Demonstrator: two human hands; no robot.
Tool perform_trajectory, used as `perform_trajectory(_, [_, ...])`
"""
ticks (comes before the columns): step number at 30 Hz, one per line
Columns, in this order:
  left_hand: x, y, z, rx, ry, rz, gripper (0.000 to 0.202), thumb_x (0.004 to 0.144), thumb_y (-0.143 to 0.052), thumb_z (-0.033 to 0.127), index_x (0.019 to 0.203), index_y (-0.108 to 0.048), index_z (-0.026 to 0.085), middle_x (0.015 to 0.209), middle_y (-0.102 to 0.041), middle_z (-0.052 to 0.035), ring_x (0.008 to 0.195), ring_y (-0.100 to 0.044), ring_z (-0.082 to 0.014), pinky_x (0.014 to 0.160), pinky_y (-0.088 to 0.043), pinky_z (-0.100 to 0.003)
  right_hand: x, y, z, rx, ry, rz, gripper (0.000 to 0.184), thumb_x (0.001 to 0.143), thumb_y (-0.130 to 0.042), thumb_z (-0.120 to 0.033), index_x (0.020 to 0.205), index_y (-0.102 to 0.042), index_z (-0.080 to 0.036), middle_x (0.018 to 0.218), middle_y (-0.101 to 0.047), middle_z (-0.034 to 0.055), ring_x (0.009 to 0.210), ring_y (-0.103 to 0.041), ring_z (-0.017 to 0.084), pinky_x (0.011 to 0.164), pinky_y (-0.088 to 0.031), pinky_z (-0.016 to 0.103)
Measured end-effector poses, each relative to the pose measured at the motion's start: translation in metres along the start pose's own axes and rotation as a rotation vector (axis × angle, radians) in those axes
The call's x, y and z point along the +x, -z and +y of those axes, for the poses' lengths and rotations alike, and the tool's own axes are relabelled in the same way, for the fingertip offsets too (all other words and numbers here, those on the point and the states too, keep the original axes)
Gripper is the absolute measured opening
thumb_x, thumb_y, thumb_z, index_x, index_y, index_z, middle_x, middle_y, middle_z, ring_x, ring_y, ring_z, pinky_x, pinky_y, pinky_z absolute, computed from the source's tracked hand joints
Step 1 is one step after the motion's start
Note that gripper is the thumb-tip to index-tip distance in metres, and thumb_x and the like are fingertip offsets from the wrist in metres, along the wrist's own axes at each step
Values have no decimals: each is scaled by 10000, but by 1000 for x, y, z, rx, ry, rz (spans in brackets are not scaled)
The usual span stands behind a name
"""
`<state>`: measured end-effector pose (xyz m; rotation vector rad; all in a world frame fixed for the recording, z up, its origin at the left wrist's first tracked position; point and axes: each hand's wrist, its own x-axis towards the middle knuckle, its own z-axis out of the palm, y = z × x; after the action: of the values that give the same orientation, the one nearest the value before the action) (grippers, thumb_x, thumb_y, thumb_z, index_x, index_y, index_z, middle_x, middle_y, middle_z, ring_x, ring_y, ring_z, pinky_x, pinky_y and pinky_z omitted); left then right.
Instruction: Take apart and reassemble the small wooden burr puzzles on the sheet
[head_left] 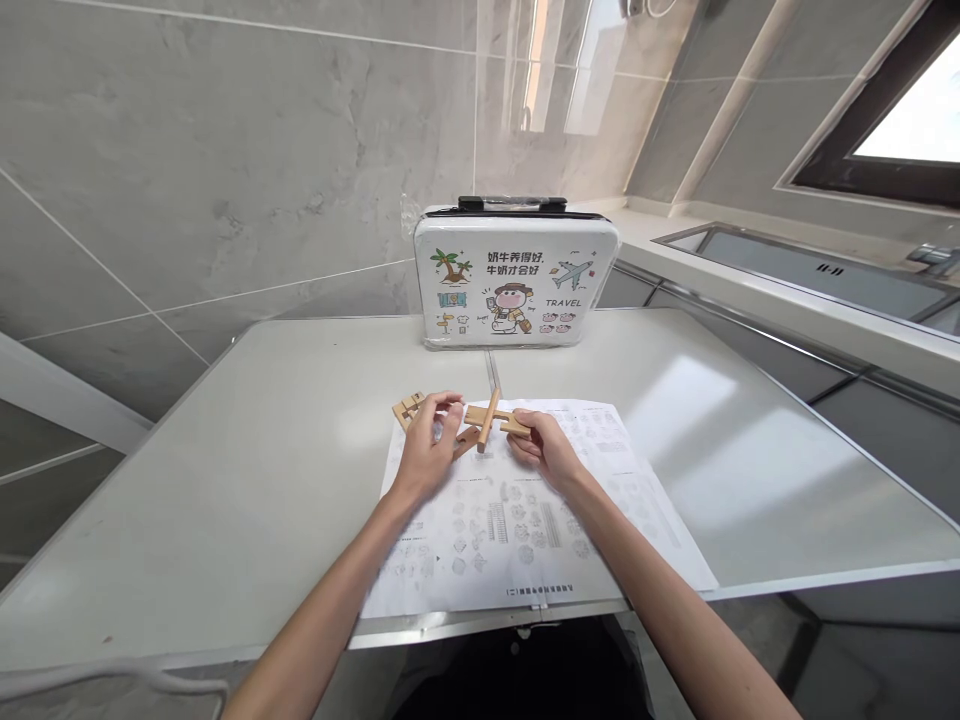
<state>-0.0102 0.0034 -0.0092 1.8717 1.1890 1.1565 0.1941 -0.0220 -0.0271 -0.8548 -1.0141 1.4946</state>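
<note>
Both bare forearms reach in from the near edge and meet over a cluster of pale wooden notched sticks [484,420], crossed into a small interlocking puzzle that is held just above the far end of a large white printed sheet of diagrams [517,520]. Holding one end, the left hand [429,447] has its grip clenched on a stick, fingertips curled over the top, apparently to steady the crossing while the pieces are aligned. From the other end, the right hand [541,442] has its grip grasping the long horizontal stick, thumb and fingers pinching it from the side so the upright piece sits between the two hands. Just outside the left grip, a second small wooden notched block [409,408] lies loose on the sheet's corner, close enough to be picked up without shifting the arms. Underneath the grips the sheet is spread flat, its drawings readable from the person's side, probably so the pieces can be compared against them. Beyond the grips, well apart, a white rounded tin case with cartoon travel pictures [516,275] stands upright at the far edge of the pale grey surface [262,450], against the tiled wall. Nothing lies between the hands and the case.
</note>
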Motion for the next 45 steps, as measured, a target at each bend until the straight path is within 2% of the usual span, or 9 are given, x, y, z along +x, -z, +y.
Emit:
perform_trajectory(3, [0, 3, 3, -239, -26, -191, 679, 917, -701, 624, 1445, -491, 252, 1536, -549, -142, 1412, -523, -299, 1125, -442, -433, -1, 1, -1, 3, -22, -21, 365, 904, -558, -366, 603, -397, -236, 465, -267, -96, 401, -206, 78, 444, -129, 277])
perform_trajectory(6, [-2, 4, 2, -351, -10, -348, 1000, 742, -906, 550, 1558, -383, 306, 1650, -428, -153, 1540, -385, -345, 1168, -430, -466, -2, 0, -2, 4, -48, -51, 368, 892, -547, -362, 587, -382, -241, 462, -250, -99, 393, -196, 76, 443, -124, 280])
perform_trajectory(8, [-4, 4, 2, -390, 24, -401, 1071, 708, -949, 475, 1586, -351, 333, 1661, -414, -153, 1546, -380, -351, 1175, -435, -481, -3, 1, -2, 4, -67, -71, 373, 885, -547, -358, 580, -365, -246, 463, -237, -101, 393, -194, 76, 445, -123, 280])
perform_trajectory(11, [-4, 4, 3, -418, 65, -437, 1057, 710, -959, 393, 1584, -367, 343, 1630, -457, -147, 1510, -440, -342, 1186, -433, -499, -3, 1, -1, 5, -93, -94, 370, 891, -548, -358, 587, -367, -249, 464, -234, -102, 394, -189, 79, 444, -116, 280])
perform_trajectory(17, [-2, 6, 5, -406, 32, -391, 910, 699, -963, 349, 1494, -523, 283, 1509, -584, -142, 1430, -534, -340, 1197, -436, -506, -2, 3, 0, 26, -96, -109, 370, 890, -546, -356, 584, -367, -250, 449, -232, -105, 389, -172, 77, 437, -118, 278])
perform_trajectory(24, [3, 10, 2, -360, -9, -331, 802, 711, -937, 358, 1427, -602, 226, 1415, -660, -143, 1324, -615, -333, 1180, -449, -510, -1, 4, -3, 52, -80, -97, 393, 869, -568, -359, 566, -342, -249, 456, -206, -110, 395, -141, 65, 427, -99, 272])
perform_trajectory(34, [4, 11, 7, -227, -7, -218, 771, 665, -941, 349, 1359, -634, 216, 1319, -717, -127, 1240, -656, -321, 1137, -483, -494, 3, 10, -1, 79, -84, -42, 448, 855, -630, -363, 551, -320, -254, 449, -187, -114, 410, -96, 60, 413, -76, 258])
perform_trajectory(41, [7, 14, 2, -269, -4, -329, 764, 693, -925, 352, 1383, -628, 215, 1395, -682, -138, 1271, -645, -325, 1140, -482, -498, 2, 12, -1, 111, -111, -56, 454, 842, -622, -353, 549, -289, -256, 445, -183, -113, 404, -106, 58, 414, -91, 251])
perform_trajectory(45, [6, 12, 3, -235, 22, -261, 776, 665, -939, 343, 1361, -627, 202, 1352, -703, -140, 1259, -643, -323, 1154, -466, -510, 3, 12, 0, 118, -122, -47, 451, 841, -621, -359, 553, -290, -256, 443, -181, -114, 399, -105, 58, 402, -94, 248])
